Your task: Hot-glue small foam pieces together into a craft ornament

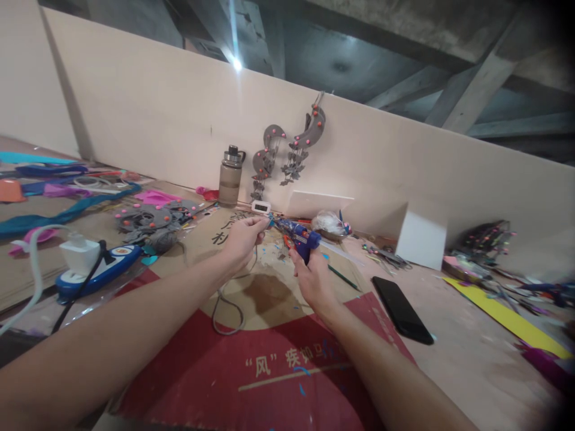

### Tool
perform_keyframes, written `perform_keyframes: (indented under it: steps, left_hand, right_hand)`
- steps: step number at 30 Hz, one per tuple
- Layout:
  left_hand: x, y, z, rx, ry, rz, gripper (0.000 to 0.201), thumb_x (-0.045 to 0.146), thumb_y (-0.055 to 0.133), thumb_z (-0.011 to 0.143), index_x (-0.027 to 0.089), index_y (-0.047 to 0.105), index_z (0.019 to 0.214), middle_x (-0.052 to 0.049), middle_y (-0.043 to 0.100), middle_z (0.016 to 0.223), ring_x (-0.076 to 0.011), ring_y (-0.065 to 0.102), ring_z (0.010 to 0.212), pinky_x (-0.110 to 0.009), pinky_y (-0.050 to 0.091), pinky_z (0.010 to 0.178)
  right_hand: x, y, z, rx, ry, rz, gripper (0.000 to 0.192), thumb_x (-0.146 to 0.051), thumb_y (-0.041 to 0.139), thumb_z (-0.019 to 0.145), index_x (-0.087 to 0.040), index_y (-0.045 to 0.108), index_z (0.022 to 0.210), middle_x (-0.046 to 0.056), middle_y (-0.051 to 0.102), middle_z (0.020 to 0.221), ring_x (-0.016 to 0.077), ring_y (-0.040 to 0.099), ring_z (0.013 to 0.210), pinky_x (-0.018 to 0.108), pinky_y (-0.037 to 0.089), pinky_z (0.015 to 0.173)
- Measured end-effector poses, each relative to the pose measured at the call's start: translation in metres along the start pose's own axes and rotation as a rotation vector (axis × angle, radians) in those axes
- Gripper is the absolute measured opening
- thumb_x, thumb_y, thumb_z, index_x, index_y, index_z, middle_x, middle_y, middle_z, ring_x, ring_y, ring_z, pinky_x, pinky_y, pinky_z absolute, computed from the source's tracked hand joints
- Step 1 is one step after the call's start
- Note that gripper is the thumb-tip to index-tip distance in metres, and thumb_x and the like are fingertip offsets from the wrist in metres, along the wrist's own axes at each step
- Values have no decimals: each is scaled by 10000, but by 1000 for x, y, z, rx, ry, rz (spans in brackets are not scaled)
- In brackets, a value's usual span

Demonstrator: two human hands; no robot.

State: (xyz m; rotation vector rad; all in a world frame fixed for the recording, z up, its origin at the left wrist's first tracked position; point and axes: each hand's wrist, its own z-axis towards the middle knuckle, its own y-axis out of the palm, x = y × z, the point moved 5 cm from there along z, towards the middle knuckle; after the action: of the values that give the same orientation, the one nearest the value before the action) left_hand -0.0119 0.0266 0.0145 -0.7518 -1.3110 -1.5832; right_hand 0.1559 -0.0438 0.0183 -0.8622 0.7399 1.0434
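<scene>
My right hand is wrapped round the handle of a blue hot glue gun with an orange trigger. Its nozzle points left, toward my left hand, whose thumb and fingers are pinched together. A small blue piece shows at those fingertips, close to the nozzle; its exact shape is too small to make out. Both hands are raised above a red and tan cardboard sheet with printed characters. A thin grey cord loops on the cardboard under my left wrist.
A phone and a green pencil lie to the right. Behind stand a water bottle and a small digital display. At left is a blue-white power strip. Grey felt hangings hang on the board wall.
</scene>
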Motion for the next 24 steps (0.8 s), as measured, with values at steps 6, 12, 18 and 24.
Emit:
perform_keyframes:
  steps: [6, 12, 18, 24]
  left_hand:
    - [1, 3, -3, -26, 35, 32, 246, 353, 721, 638, 126, 628, 658, 3, 537, 574, -50, 353, 448, -216, 227, 447]
    - [4, 3, -3, -23, 55, 40, 211, 336, 708, 663, 138, 632, 659, 15, 501, 548, -55, 349, 455, -222, 221, 455]
    - [2, 4, -2, -43, 52, 40, 236, 355, 716, 654, 138, 625, 649, 23, 474, 527, -59, 346, 451, -227, 213, 451]
    - [2, 3, -2, -44, 58, 30, 246, 361, 716, 651, 131, 632, 672, 19, 495, 553, -53, 342, 454, -224, 215, 456]
  right_hand:
    - [0, 2, 1, -18, -73, -185, 301, -408, 506, 833, -178, 599, 1004, 4, 552, 605, 176, 520, 593, 283, 390, 583]
    - [-1, 2, 2, -6, -66, -169, 274, -390, 517, 822, -188, 609, 982, 25, 579, 642, 206, 560, 669, 296, 411, 601]
    - [-2, 0, 1, 5, -54, -130, 254, -395, 549, 790, -201, 615, 941, 22, 580, 647, 209, 555, 686, 295, 404, 605]
    - [1, 1, 2, 4, -55, -83, 248, -387, 571, 774, -204, 612, 937, 20, 572, 638, 209, 542, 661, 293, 393, 594]
